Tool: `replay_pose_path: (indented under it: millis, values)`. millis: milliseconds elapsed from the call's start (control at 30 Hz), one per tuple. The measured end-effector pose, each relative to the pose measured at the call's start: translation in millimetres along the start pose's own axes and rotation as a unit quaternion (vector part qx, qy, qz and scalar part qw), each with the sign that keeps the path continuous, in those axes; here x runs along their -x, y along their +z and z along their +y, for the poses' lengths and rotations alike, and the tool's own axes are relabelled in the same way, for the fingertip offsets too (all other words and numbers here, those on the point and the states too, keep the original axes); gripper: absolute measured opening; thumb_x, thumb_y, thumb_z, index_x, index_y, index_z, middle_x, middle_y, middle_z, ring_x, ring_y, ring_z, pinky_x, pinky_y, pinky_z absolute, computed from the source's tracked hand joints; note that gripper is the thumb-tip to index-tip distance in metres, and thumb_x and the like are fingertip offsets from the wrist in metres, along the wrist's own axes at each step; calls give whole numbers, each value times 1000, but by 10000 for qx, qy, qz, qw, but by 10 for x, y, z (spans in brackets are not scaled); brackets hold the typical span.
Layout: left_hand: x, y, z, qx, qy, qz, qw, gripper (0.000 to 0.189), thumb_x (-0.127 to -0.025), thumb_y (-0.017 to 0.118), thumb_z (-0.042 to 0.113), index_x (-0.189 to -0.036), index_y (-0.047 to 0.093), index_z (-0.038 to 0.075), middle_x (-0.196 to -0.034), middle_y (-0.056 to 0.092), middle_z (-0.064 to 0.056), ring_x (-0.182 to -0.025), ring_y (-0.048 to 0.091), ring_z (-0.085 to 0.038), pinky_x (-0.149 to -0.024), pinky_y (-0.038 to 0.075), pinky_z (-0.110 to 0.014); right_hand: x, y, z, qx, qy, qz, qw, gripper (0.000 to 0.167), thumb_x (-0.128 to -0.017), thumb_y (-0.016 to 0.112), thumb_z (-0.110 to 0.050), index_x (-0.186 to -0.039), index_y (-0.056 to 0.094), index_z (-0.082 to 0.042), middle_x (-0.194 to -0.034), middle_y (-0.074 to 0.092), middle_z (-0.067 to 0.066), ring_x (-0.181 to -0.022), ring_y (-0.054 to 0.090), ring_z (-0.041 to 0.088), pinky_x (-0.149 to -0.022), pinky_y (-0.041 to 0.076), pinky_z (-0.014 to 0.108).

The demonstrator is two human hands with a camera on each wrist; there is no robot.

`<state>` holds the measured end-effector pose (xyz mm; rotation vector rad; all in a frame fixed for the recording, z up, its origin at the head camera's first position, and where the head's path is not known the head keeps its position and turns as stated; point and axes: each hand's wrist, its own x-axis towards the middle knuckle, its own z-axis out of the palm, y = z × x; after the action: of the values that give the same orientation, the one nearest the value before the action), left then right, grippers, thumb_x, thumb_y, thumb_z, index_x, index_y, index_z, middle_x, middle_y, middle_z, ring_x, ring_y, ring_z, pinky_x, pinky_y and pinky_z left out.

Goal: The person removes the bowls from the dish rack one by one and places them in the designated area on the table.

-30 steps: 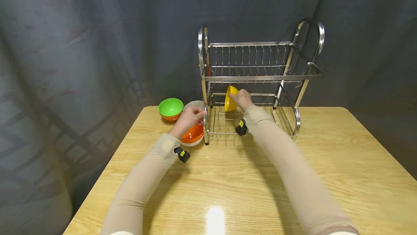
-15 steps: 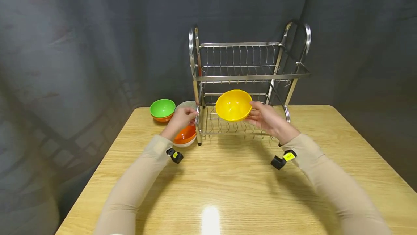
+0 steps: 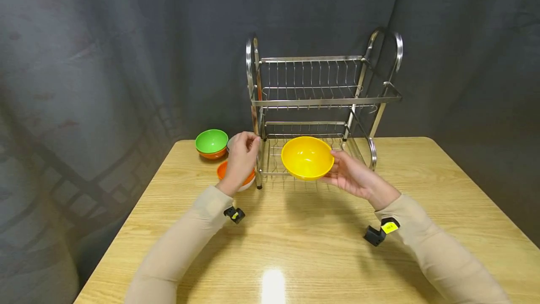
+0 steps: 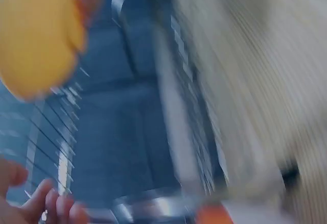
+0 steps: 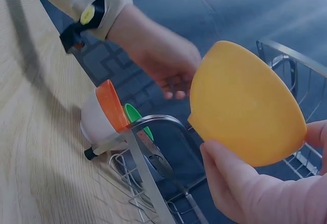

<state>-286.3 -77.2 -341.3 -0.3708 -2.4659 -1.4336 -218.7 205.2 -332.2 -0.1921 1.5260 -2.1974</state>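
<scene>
In the head view my right hand point(image 3: 354, 175) pinches the right rim of a yellow bowl point(image 3: 307, 159), held up in front of the rack's lower tier. The bowl's inside faces the head camera. Its smooth outside fills much of the right wrist view, with my thumb and fingers on it. My left hand point(image 3: 242, 159), loosely bent and holding nothing, hovers by the left side of the metal dish rack point(image 3: 326, 103). Beneath it an orange bowl point(image 3: 221, 170) sits in a white bowl point(image 3: 249, 185), partly hidden. Blur covers most of the left wrist view.
A green bowl point(image 3: 212, 141) sits in another orange bowl point(image 3: 213, 155) left of the rack. A pale bowl point(image 3: 229, 143) behind my left hand is mostly covered. The rack stands near the back of the wooden table point(image 3: 312, 257), before a dark curtain point(image 3: 168, 37).
The right hand has brought the yellow bowl out of the lower tier toward me and turned its opening to the camera. My left hand has come off the rack's left side.
</scene>
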Motion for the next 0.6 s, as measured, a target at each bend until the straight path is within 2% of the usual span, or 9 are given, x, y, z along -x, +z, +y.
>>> replay_pose_path:
  millis: [67,100,167,233,300,367,433,500,600]
  values:
    - [67,43,105,986,-257,-820,9914,38,-102,47,33,-117,59,-1,-103,60,-13,-89,57,-19,-84,50,-34,3,12,13,-49,2,-94,9999,51,-106,32,-27,-147,15,-1,-120,53,12,-105,65,21,-99,47,36]
    - [91,63,147,1589,-547,-1309,9771,45,-103,45,36,-122,57,-2,-107,61,-15,-89,60,-18,-89,52,-37,3,18,19,-93,10,-138,9999,50,-106,32,-26,-146,16,-1,-119,54,11,-105,66,21,-98,48,36]
    - [125,94,209,2585,-1322,-2166,9321,55,-103,40,42,-131,52,-3,-112,62,-16,-93,63,-17,-99,49,-43,0,31,28,-146,31,-184,9997,47,-106,33,-26,-144,19,-2,-118,56,11,-104,66,21,-96,50,34]
    - [148,113,240,3254,-1923,-2737,8844,60,-103,35,45,-137,46,-4,-118,60,-18,-97,65,-19,-105,41,-50,-6,44,38,-141,40,-222,9996,44,-106,33,-26,-141,22,-2,-117,56,10,-104,66,20,-95,51,33]
    - [165,121,245,3623,-2272,-3018,8521,60,-104,32,45,-141,42,-1,-120,58,-16,-99,63,-19,-109,37,-50,-14,56,46,-108,54,-259,9996,43,-106,33,-26,-140,23,-3,-118,55,10,-104,65,20,-94,52,32]
    - [176,121,234,3816,-2401,-3191,8336,60,-104,31,45,-143,38,0,-120,57,-13,-101,62,-19,-110,36,-49,-20,67,52,-56,55,-299,9995,44,-106,32,-26,-141,21,-2,-119,53,10,-104,65,19,-93,52,31]
    - [185,119,223,3944,-2462,-3289,8220,59,-104,31,44,-144,35,1,-120,56,-12,-101,61,-19,-111,35,-49,-21,74,51,28,56,-367,9993,47,-106,31,-27,-144,18,-1,-120,51,10,-105,65,19,-94,51,31]
    - [190,113,215,4033,-2499,-3320,8153,59,-103,33,44,-145,34,2,-119,56,-11,-101,61,-19,-111,34,-48,-13,70,29,295,43,-452,9985,51,-106,30,-28,-146,15,1,-121,52,10,-105,65,19,-95,51,33]
    - [183,107,216,4109,-2510,-3327,8109,59,-103,34,43,-145,34,1,-117,55,-11,-100,60,-19,-112,33,-48,48,-2,-74,1245,-295,-384,9910,59,-107,32,-31,-146,16,10,-121,57,8,-105,65,15,-95,51,34]
